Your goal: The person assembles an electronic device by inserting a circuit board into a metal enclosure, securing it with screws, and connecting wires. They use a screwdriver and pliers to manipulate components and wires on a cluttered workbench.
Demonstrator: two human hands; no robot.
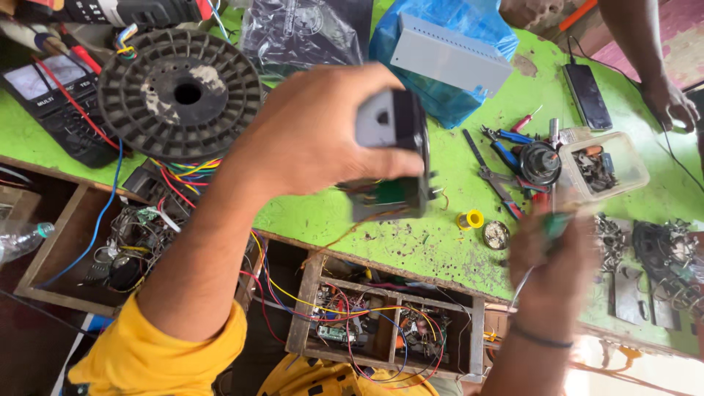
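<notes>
Nearest to you, below the front edge of the green workbench (411,242), an open wooden drawer (381,323) holds circuit boards and a tangle of red, yellow and blue wires. Your right hand (554,271) is raised just in front of the bench's edge, blurred, with its fingers closed around what looks like a green-handled tool (559,224); you cannot make out the tool's tip. Your left hand (323,132) is lifted above the bench, thumb and fingers pinching a small grey and black module (392,150), which is tilted, with a green board showing at its lower end. On the bench to the right of the module lie a yellow solder roll (471,218), a round tin (496,235), blue-handled pliers (506,150) and a clear plastic box (605,165) of small parts. On the bench's left side sits a black plastic spool (180,92), with a multimeter (55,103) beyond it. At the bench's far edge rests a grey box (449,59) on a blue bag (440,22), and another person's hand (671,103) touches the far right corner.
</notes>
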